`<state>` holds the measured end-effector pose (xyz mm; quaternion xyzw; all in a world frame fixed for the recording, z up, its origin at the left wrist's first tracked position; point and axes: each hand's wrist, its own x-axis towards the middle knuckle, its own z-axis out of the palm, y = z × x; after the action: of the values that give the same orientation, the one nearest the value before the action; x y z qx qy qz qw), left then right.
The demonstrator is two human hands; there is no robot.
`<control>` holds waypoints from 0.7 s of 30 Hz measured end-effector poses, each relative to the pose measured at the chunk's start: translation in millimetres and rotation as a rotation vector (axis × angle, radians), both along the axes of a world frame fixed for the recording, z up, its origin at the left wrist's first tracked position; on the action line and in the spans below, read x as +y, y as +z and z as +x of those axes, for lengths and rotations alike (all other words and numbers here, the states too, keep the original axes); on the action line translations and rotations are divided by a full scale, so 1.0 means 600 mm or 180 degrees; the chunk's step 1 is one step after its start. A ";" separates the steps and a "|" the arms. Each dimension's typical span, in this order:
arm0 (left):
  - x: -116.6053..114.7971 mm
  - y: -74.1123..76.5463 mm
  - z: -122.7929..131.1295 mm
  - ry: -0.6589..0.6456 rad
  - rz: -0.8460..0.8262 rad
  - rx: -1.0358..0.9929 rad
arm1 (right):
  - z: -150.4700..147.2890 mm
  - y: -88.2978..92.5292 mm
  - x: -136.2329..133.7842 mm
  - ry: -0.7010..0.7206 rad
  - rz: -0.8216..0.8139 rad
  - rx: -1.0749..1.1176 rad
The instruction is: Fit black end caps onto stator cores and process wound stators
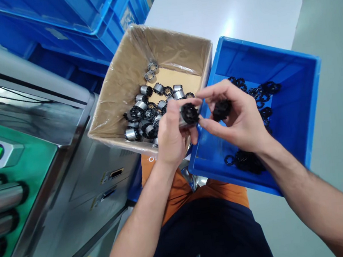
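1. The person's left hand (172,134) was curled around a silver cylinder (183,121), thumb on one side and fingers on the other, above the near right corner of the brown lined box (112,94).
2. A black toothed ring (190,113) sat on the cylinder's end, facing right.
3. The right hand (239,114) was half curled over the blue bin (301,122), a small black part (222,109) tucked among its fingers. Its thumb and forefinger reached to either side of the toothed ring; from where I stood, they seemed to touch it, though blur made that hard to judge.
4. Silver-and-black pieces (148,120) lay heaped in the box, mostly toward its near side, with two bare metal rings (152,72) farther back.
5. Loose black rings (248,162) lay scattered in the bin, just beside the box.
6. Blue crates (101,33) stood behind the box, to the left of a white table (237,1).
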<state>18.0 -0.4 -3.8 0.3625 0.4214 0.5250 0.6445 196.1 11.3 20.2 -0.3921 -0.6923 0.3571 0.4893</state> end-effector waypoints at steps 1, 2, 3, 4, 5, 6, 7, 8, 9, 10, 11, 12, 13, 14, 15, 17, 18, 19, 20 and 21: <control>0.002 0.001 0.002 0.0195 -0.0077 0.0002 | 0.004 0.002 0.001 0.0050 -0.0185 0.0071; 0.004 0.002 0.004 0.0342 -0.0155 -0.0007 | 0.007 0.003 0.002 0.0094 -0.0344 0.0168; 0.005 0.003 0.005 0.0424 -0.0227 -0.0029 | 0.010 0.004 0.002 0.0141 -0.0492 0.0285; 0.006 0.005 0.006 0.0464 -0.0291 -0.0055 | 0.013 0.005 0.000 0.0195 -0.0634 0.0414; 0.007 0.007 0.006 0.0491 -0.0343 -0.0075 | 0.014 0.005 -0.002 0.0257 -0.0777 0.0535; 0.007 0.010 0.006 0.0517 -0.0384 -0.0080 | 0.015 0.006 -0.005 0.0325 -0.0910 0.0638; 0.008 0.013 0.006 0.0565 -0.0414 -0.0070 | 0.015 0.006 -0.008 0.0394 -0.1021 0.0719; 0.008 0.017 0.006 0.0630 -0.0428 -0.0056 | 0.014 0.007 -0.011 0.0459 -0.1103 0.0778; 0.009 0.021 0.006 0.0683 -0.0429 -0.0049 | 0.013 0.008 -0.013 0.0516 -0.1150 0.0819; 0.009 0.024 0.007 0.0724 -0.0417 -0.0055 | 0.012 0.009 -0.014 0.0572 -0.1158 0.0851; 0.009 0.026 0.007 0.0772 -0.0395 -0.0073 | 0.011 0.010 -0.015 0.0629 -0.1131 0.0872; 0.008 0.027 0.007 0.0808 -0.0370 -0.0096 | 0.010 0.011 -0.015 0.0680 -0.1093 0.0860; 0.007 0.027 0.008 0.0829 -0.0350 -0.0107 | 0.010 0.012 -0.014 0.0718 -0.1042 0.0819; 0.006 0.026 0.008 0.0847 -0.0337 -0.0094 | 0.010 0.013 -0.012 0.0740 -0.0964 0.0768; 0.006 0.023 0.007 0.0844 -0.0325 -0.0058 | 0.010 0.014 -0.010 0.0742 -0.0866 0.0712; 0.005 0.016 0.006 0.0730 -0.0226 0.0034 | 0.011 0.014 -0.007 0.0700 -0.0675 0.0576; 0.005 0.013 0.005 0.0626 -0.0116 0.0066 | 0.012 0.013 -0.006 0.0661 -0.0597 0.0500; 0.006 0.010 0.004 0.0540 0.0015 0.0078 | 0.012 0.011 -0.004 0.0618 -0.0537 0.0441; 0.006 0.008 0.003 0.0474 0.0127 0.0066 | 0.012 0.009 -0.003 0.0561 -0.0502 0.0410; 0.007 0.007 0.002 0.0423 0.0189 0.0039 | 0.011 0.006 -0.002 0.0498 -0.0459 0.0427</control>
<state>19.4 4.0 0.2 0.3559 0.4328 0.5766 0.5946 202.9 9.9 23.6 -0.3463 -0.6590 0.4685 0.4757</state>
